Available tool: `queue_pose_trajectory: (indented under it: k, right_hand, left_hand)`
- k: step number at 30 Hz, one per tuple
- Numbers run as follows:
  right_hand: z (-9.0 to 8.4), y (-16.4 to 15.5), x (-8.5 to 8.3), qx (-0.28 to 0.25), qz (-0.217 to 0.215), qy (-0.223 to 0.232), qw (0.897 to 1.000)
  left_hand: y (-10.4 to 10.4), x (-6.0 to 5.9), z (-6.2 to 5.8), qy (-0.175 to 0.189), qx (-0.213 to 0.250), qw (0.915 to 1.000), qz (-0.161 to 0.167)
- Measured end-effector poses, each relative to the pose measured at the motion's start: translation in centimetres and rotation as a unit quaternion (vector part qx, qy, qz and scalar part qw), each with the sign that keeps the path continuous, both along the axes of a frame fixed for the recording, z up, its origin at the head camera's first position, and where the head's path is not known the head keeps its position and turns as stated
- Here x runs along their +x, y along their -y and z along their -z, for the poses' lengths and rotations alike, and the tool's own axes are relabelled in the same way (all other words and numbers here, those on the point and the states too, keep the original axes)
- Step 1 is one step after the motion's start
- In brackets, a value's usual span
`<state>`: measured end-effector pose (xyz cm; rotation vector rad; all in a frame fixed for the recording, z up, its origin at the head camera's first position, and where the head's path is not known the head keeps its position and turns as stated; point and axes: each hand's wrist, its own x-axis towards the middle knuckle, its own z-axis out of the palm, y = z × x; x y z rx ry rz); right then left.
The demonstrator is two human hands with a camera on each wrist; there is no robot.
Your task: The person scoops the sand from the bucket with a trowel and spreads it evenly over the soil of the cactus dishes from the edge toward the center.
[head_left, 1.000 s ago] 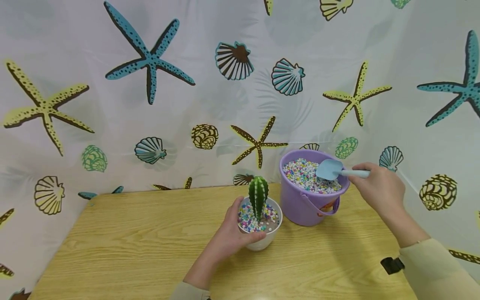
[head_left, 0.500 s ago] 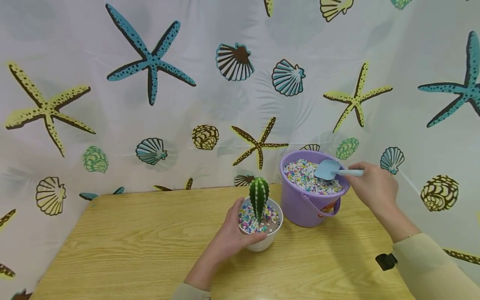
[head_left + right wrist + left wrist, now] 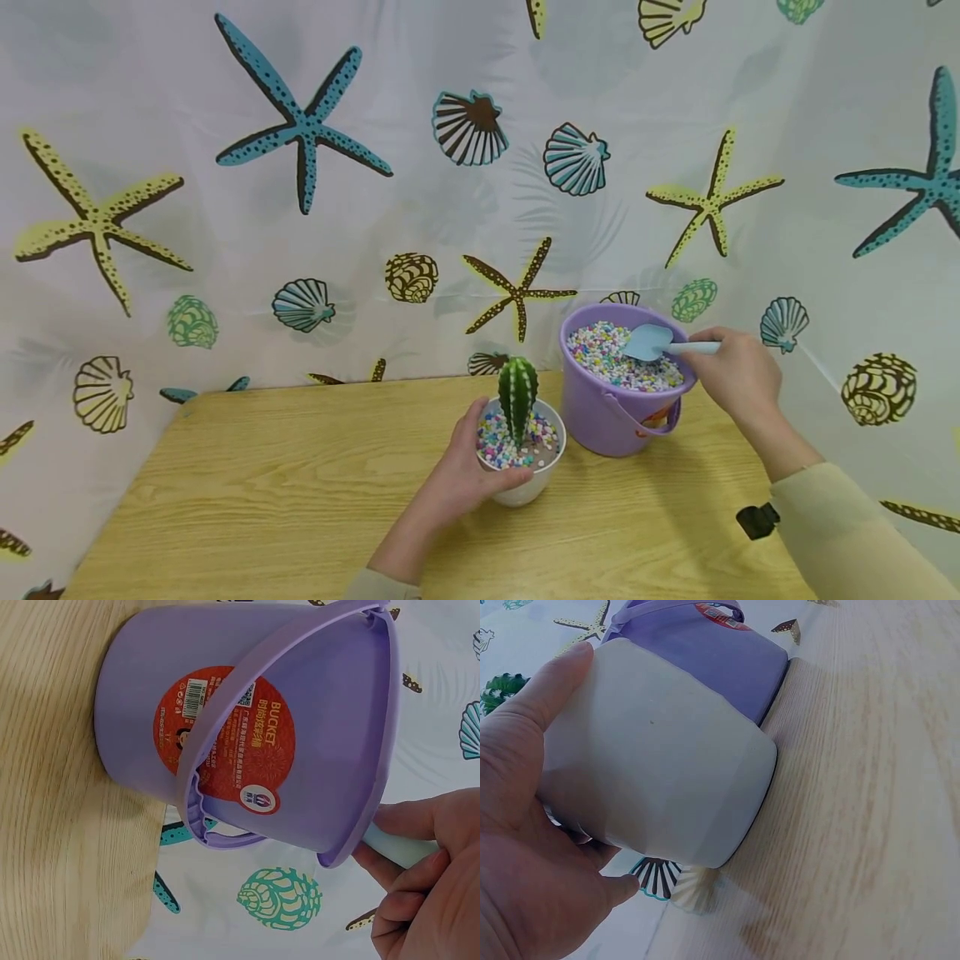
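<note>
Scoop (image 3: 649, 341) lower, blade tip half-buried.

white cactus pot (image 3: 522, 487) — upright | blue scoop (image 3: 649, 341) — in pebble bucket (image 3: 600, 417)

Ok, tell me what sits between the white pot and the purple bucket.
Nothing: the head view shows only a thin strip of bare table between the white pot and purple bucket.

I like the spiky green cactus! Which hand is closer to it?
Left. The left hand grips the white pot holding the green cactus; the right hand holds a blue scoop over the purple bucket.
</note>
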<state>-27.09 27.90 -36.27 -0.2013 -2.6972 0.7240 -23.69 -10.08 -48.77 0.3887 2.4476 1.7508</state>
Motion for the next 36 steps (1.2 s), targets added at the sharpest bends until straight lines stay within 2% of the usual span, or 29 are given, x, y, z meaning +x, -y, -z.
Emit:
queue_pose_trajectory:
  k: [5,11,16,20,26,36]
  right_hand:
    - [0.3,0.1,-0.2,-0.03,0.005,0.01,0.999]
    - [0.8,0.8,-0.9,-0.087,-0.008,0.041,0.995]
    - [1.1,1.6,-1.3,-0.111,-0.016,0.058,0.992]
    - [1.3,2.2,-1.5,-0.113,-0.025,0.066,0.991]
    - [1.3,2.5,-1.7,-0.099,-0.016,0.055,0.993]
    - [1.5,2.5,-1.4,-0.109,-0.012,0.058,0.992]
  left_hand:
    - [-0.1,0.0,0.2,-0.003,0.0,1.0,0.001]
    - [-0.1,-0.1,0.2,-0.001,0.002,1.0,0.003]
    - [-0.2,-0.1,0.2,0.0,0.004,1.0,0.002]
    - [0.0,-0.1,0.2,-0.003,0.003,1.0,0.001]
    - [0.0,-0.2,0.2,-0.005,-0.002,1.0,0.001]
    - [-0.1,-0.1,0.1,-0.007,0.0,1.0,0.002]
